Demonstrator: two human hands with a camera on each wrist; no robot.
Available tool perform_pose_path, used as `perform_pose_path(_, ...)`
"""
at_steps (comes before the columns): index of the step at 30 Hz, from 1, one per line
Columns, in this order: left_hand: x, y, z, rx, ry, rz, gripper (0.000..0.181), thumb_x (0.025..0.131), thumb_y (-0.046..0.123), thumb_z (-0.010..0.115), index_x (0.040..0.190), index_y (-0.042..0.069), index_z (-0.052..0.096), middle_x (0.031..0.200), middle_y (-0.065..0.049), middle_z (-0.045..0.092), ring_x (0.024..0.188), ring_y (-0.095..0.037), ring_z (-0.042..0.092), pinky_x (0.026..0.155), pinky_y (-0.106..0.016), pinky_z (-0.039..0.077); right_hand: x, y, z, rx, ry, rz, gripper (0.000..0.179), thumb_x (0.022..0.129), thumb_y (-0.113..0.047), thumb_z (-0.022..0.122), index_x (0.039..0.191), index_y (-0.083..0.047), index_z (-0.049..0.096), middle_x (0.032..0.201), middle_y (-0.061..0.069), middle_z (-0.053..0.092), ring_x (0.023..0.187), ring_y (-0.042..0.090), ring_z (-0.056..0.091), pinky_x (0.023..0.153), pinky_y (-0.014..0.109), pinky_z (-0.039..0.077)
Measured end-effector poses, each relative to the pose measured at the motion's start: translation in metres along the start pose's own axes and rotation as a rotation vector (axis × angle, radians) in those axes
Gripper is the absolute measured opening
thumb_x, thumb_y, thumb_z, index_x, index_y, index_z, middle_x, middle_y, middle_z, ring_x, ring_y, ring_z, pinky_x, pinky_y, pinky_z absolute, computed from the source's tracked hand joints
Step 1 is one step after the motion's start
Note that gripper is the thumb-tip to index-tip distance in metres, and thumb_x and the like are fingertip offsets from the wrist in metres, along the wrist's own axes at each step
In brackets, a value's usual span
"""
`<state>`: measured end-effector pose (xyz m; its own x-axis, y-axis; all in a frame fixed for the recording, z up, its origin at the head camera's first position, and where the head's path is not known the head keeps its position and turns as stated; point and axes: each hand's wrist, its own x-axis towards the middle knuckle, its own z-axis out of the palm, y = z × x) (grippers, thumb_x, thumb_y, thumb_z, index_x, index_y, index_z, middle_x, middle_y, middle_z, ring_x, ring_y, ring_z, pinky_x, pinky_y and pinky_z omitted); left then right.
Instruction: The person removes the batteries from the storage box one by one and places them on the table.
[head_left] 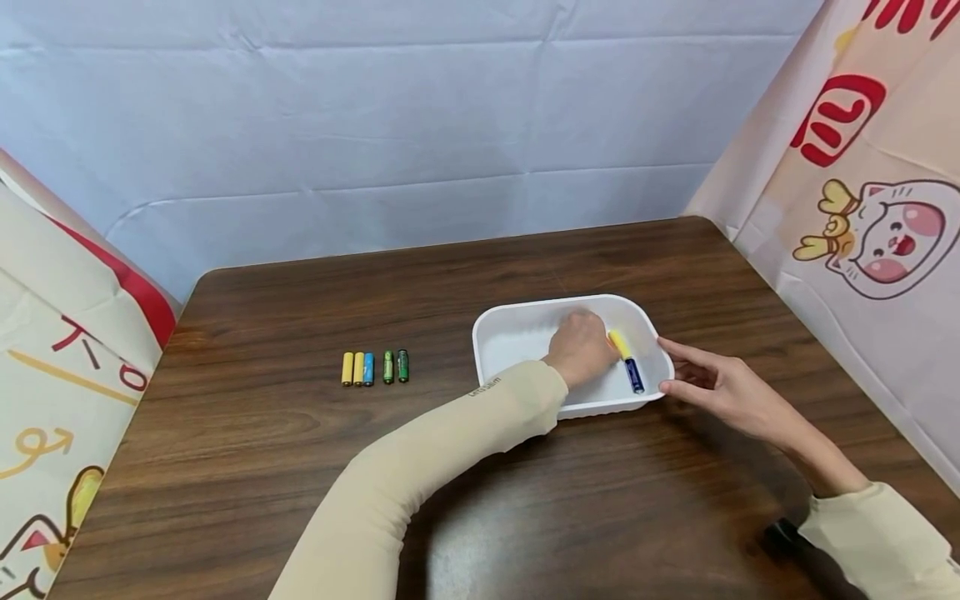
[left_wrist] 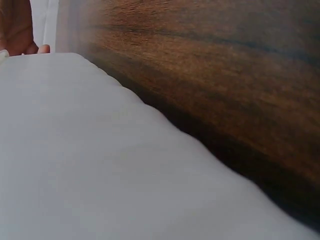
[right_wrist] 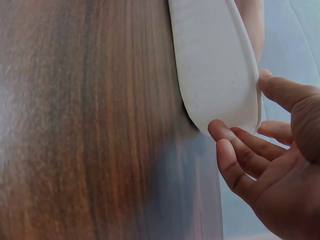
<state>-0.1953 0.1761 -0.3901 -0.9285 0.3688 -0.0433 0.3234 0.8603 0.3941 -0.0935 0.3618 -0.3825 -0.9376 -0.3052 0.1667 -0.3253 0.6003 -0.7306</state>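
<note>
1. Head view: a white bin (head_left: 517, 337) is seen on the table (head_left: 225, 442), with a yellow battery (head_left: 619, 342) and a dark blue battery (head_left: 635, 377) lying near its right end, roughly end to end.
2. Left of the bin, well apart from it, five more are stood side by side in a row: a yellow pair (head_left: 348, 369), a light blue battery (head_left: 368, 369) and a green pair (head_left: 387, 367), with a small gap before the greens.
3. The left hand (head_left: 581, 348) is lowered into the bin beside the yellow battery. Its fingers are hidden by its own back and, in the left wrist view, by the bin's wall; how far they are spread, or whether anything is gripped, cannot be told.
4. The right end of the bin is held by the right hand (head_left: 723, 390), thumb and fingers parted and part-bent about the rim and end wall.
5. The batteries should be found stiff, smooth, small but fairly dense, and liable to roll; each is best pinched round its middle by thumb and forefinger.
6. The bin is judged to be light, thin plastic that may slide or flex; it is best steadied by the rim.
</note>
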Motion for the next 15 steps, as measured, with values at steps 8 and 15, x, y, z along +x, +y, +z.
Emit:
perform_pose_path(8,-0.005,-0.005,-0.018,-0.007,-0.084,0.032,0.03,0.074,0.041,0.073,0.069,0.016,0.059,0.077,0.001,0.053,0.071,-0.011,0.049,0.053,-0.024,0.041,0.001,0.0,-0.002,-0.077,0.013,0.016,0.056,0.084,-0.008,0.069,0.135,-0.003,0.048,0.11,0.016,0.061,0.086,0.005,0.058,0.063,0.019,0.048)
perform_pose_path(15,-0.025,-0.014,-0.057,-0.097,-0.144,0.037,0.031,0.072,0.041,0.072,0.063,0.016,0.055,0.058,0.005,0.05,0.053,-0.01,0.047,0.046,-0.023,0.036,0.001,-0.001,-0.002,-0.095,0.013,0.021,0.056,0.083,-0.009,0.07,0.134,-0.003,0.048,0.108,0.015,0.062,0.085,0.005,0.058,0.062,0.018,0.048)
